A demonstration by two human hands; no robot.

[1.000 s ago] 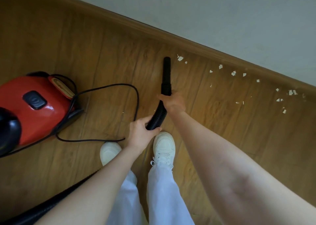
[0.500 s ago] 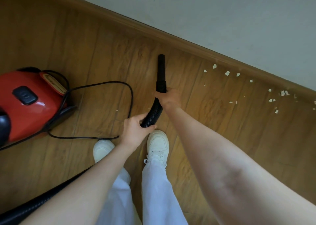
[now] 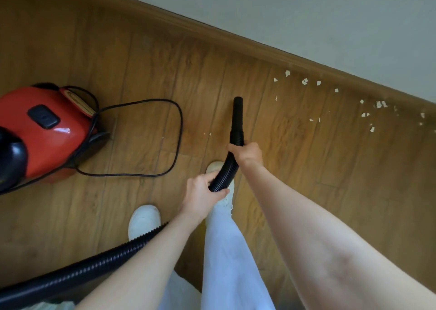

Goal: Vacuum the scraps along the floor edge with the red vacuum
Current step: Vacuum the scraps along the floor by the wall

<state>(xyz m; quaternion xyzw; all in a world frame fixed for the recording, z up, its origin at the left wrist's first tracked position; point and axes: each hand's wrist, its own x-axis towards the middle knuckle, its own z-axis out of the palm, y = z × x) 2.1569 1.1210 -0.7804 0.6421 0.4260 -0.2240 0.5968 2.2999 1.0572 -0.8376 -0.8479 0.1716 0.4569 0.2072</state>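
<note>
The right hand (image 3: 247, 152) is curled tight around the black bendy ribbed hose (image 3: 225, 170), just below the smooth black plastic nozzle tube (image 3: 237, 121). The left hand (image 3: 200, 191) wraps its grip around the same hose lower down, thumb on top. The nozzle points up toward the brown wooden baseboard (image 3: 259, 47) but its tip is apart from it, over the brown wood plank floor (image 3: 153, 62).

The small white paper scraps (image 3: 304, 82) lie in a loose line along the floor edge, off to the right of the nozzle tip and not touching it. A few more sit farther right.

The shiny red vacuum body (image 3: 42, 132) sits on the floor at the left. Its thin black cord (image 3: 174, 139) makes a big loop on the floor between the vacuum and the nozzle. Two white shoes (image 3: 144, 217) stand below the hands.
</note>
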